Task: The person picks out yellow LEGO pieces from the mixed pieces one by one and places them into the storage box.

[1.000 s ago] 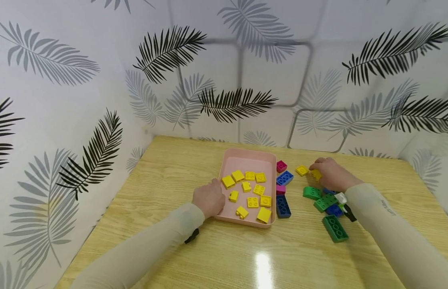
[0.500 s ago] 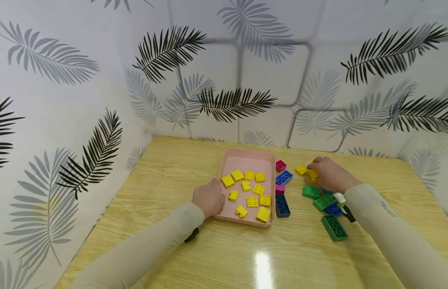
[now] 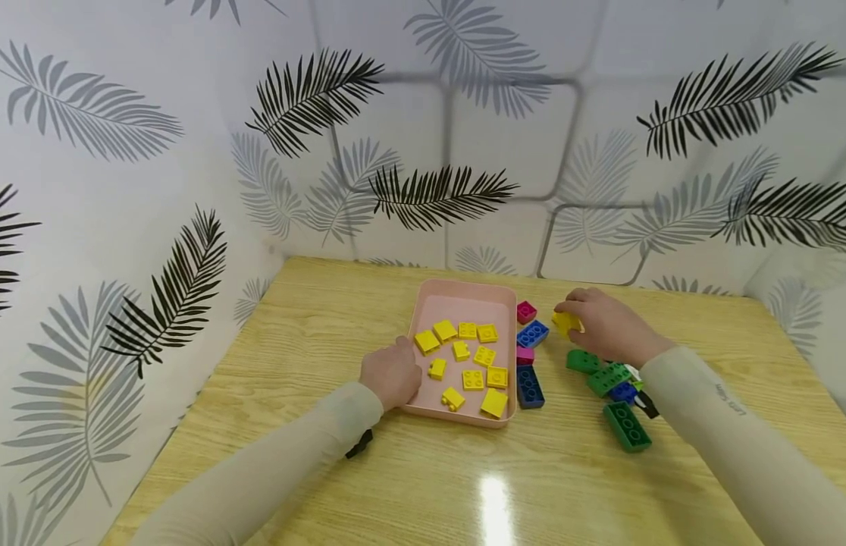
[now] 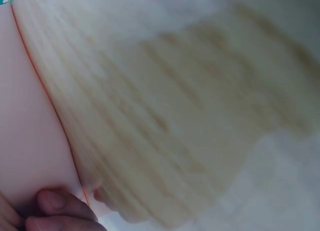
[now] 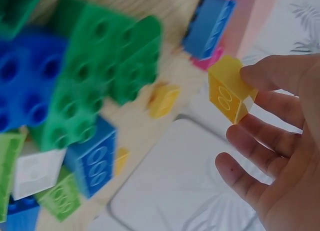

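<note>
My right hand (image 3: 612,327) pinches a yellow toy brick (image 5: 227,91) between thumb and fingers, right of the tray. The same brick (image 3: 565,324) shows at the fingertips in the head view. My left hand (image 3: 390,373) holds the left rim of the pink tray (image 3: 464,287); in the left wrist view its curled fingers (image 4: 60,206) lie at the tray's wall. Several yellow bricks (image 3: 493,403) lie spread out inside the tray. In the right wrist view, a small yellow brick (image 5: 163,100) rests on the table beyond the green bricks.
Right of the tray lie a dark blue brick (image 3: 530,387), a blue brick (image 3: 533,334) and a magenta brick (image 3: 526,312). Under the right forearm is a pile with green bricks (image 3: 609,378), a white brick (image 5: 37,173) and others. A patterned wall (image 3: 409,136) stands behind the wooden table (image 3: 396,485).
My right hand has shifted left toward the tray with the yellow brick, which now appears lifted. It covers the loose yellow brick seen before. The left hand stays on the tray.
</note>
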`<state>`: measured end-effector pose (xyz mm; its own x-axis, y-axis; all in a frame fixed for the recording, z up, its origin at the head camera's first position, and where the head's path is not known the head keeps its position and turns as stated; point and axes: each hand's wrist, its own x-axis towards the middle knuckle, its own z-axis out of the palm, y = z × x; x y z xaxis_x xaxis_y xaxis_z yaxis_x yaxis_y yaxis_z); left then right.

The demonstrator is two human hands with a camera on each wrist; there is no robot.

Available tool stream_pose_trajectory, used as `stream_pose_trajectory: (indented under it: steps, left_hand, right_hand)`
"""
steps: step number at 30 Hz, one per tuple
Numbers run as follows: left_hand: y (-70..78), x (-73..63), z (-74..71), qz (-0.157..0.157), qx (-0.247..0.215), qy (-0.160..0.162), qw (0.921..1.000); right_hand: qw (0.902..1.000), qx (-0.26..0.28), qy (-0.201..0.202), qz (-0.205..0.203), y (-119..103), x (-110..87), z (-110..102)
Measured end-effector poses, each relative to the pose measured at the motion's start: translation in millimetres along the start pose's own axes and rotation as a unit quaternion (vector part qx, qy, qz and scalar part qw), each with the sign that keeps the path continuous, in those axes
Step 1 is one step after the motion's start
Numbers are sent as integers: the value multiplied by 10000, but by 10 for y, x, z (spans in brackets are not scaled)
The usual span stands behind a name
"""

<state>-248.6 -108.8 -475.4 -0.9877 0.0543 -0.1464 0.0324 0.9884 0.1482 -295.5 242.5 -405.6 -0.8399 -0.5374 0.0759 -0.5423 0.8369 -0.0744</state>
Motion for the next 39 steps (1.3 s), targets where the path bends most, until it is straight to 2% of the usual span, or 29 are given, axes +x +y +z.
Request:
stream_pose_trajectory:
  steps: [9,18,27,39]
  left_hand:
    - [2,-6,3,24,-67,41,10000]
    - [-4,8,6,35,75,65,9999]
    - [-6,-5,-8,50,83,29,9999]
    - [-13,-5,-3,39,118,95,9999]
  right_hand:
    - [9991,-218,147,-323,-394,132,-115]
    - [9977,-261,104,-612,-693,291,-72]
    - [9959,-407,-114,-796,-805,411,23]
    - [9950,-638,-568,-516,-855,477,133]
